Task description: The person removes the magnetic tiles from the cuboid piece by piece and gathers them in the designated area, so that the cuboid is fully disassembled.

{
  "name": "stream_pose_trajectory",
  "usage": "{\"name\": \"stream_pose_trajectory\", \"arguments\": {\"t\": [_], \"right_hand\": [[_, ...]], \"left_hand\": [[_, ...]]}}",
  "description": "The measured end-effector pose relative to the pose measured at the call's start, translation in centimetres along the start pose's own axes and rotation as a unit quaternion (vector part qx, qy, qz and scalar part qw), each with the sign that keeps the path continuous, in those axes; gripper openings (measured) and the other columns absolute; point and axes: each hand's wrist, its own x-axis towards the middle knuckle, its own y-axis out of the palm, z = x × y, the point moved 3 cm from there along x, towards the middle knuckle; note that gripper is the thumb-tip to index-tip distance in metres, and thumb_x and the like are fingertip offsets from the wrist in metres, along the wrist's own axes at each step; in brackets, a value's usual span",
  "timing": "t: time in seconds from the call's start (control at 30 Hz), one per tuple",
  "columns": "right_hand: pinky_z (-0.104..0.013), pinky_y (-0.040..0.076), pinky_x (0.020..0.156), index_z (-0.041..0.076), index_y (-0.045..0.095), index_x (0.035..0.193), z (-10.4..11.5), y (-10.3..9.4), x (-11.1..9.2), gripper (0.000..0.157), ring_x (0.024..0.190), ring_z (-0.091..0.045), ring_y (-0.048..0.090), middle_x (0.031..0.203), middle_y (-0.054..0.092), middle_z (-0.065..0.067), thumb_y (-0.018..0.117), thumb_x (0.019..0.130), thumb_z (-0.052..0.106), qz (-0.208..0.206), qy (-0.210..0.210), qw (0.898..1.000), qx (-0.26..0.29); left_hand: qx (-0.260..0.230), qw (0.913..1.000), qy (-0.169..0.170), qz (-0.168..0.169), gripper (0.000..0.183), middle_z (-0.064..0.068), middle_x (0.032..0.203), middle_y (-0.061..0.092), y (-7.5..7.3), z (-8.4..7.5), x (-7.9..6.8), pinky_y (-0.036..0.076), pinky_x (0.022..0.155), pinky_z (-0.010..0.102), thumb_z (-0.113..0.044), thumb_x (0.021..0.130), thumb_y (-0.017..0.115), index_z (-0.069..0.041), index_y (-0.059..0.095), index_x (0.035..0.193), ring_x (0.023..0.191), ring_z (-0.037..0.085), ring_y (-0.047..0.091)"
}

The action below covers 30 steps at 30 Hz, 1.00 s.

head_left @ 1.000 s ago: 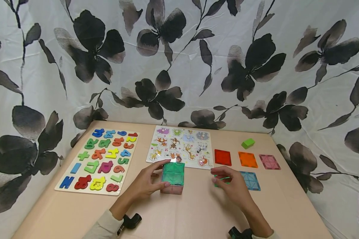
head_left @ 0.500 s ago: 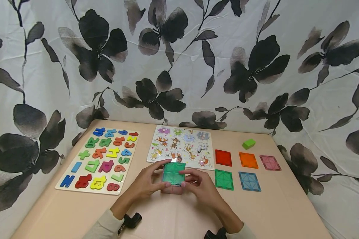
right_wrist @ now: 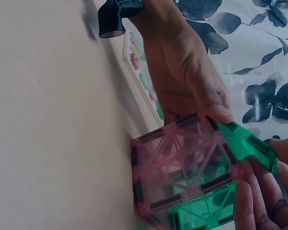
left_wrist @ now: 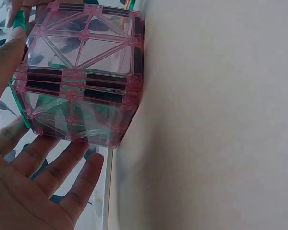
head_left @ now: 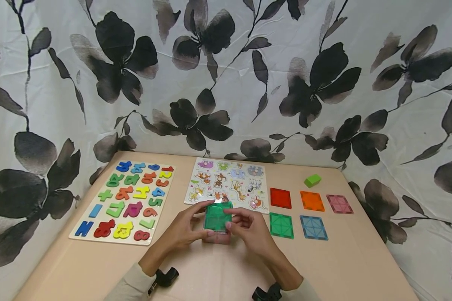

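Observation:
A box of see-through magnetic tiles (head_left: pixel 217 238), with pink and green sides, stands on the table in front of me. My left hand (head_left: pixel 181 228) grips it from the left, thumb near the front and fingers spread behind, as the left wrist view shows. On top lies a green magnetic tile (head_left: pixel 215 217). My right hand (head_left: pixel 253 232) pinches its right side between thumb and fingers. Seen from the right wrist, this green tile (right_wrist: pixel 249 145) slants up from the box's pink face (right_wrist: pixel 182 160), and other right fingers rest along the box's green side (right_wrist: pixel 206 208).
Right of the hands lie flat tiles: green (head_left: pixel 281 225), blue (head_left: pixel 314 228), red (head_left: pixel 280 198), orange (head_left: pixel 312 201) and pink (head_left: pixel 339 204). A green block (head_left: pixel 312 180) sits behind. An alphabet-number board (head_left: pixel 94 225) lies left, an animal puzzle board (head_left: pixel 244 205) at the back.
My right hand came left from beside the loose green tile to the box and took hold of the top tile, whose near edge has since tilted up. My left hand stayed put.

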Motion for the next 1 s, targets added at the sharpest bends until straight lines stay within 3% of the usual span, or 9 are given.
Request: {"name": "stream_pose_trajectory", "arguments": {"t": [0.17, 0.37, 0.5, 0.7, 1.0], "right_hand": [[-0.023, 0.06, 0.073, 0.015, 0.075, 0.132, 0.6, 0.2, 0.0, 0.034, 0.084, -0.034, 0.067, 0.098, 0.072, -0.014, 0.074, 0.099, 0.007, -0.009, -0.002, 1.0, 0.009], [-0.018, 0.057, 0.071, 0.015, 0.076, 0.129, 1.3, 0.5, -0.4, 0.034, 0.081, -0.023, 0.065, 0.096, 0.072, -0.012, 0.075, 0.097, 0.004, -0.033, -0.004, 0.999, 0.005], [-0.016, 0.056, 0.073, 0.02, 0.078, 0.127, 2.0, 0.0, -1.0, 0.034, 0.086, -0.02, 0.064, 0.099, 0.07, -0.012, 0.076, 0.097, 0.004, -0.055, -0.012, 0.998, -0.002], [-0.019, 0.061, 0.079, 0.019, 0.075, 0.13, 2.9, -2.1, -2.2, 0.035, 0.092, -0.025, 0.067, 0.104, 0.068, -0.015, 0.074, 0.098, 0.003, -0.064, -0.028, 0.997, -0.013], [-0.024, 0.065, 0.085, 0.02, 0.073, 0.131, 1.3, -7.1, -3.9, 0.038, 0.098, -0.035, 0.07, 0.11, 0.069, -0.014, 0.073, 0.098, 0.001, -0.115, -0.013, 0.992, -0.044]], "left_hand": [[-0.005, 1.0, -0.007, -0.002, 0.083, 0.007, 0.158, 0.056, 0.0, 0.0, 0.0, 0.055, 0.11, 0.059, -0.034, 0.088, 0.088, -0.024, 0.046, 0.16, 0.142, 0.036, 0.057], [-0.008, 0.9998, -0.016, -0.002, 0.083, 0.007, 0.157, 0.057, 0.1, 0.1, 0.0, 0.055, 0.11, 0.059, -0.034, 0.088, 0.089, -0.026, 0.047, 0.159, 0.143, 0.036, 0.056], [-0.004, 0.9997, -0.024, -0.002, 0.083, 0.01, 0.156, 0.058, 0.2, 0.3, 0.1, 0.055, 0.111, 0.056, -0.028, 0.088, 0.088, -0.019, 0.047, 0.159, 0.142, 0.036, 0.057], [-0.002, 0.9998, -0.018, 0.0, 0.085, 0.01, 0.16, 0.054, 0.1, 0.3, -0.1, 0.055, 0.111, 0.055, -0.02, 0.085, 0.087, -0.022, 0.046, 0.16, 0.143, 0.035, 0.056], [-0.009, 0.9999, -0.006, 0.002, 0.084, 0.008, 0.16, 0.054, 0.1, 0.2, -0.1, 0.055, 0.111, 0.057, -0.025, 0.087, 0.089, -0.025, 0.046, 0.16, 0.145, 0.036, 0.054]]}}
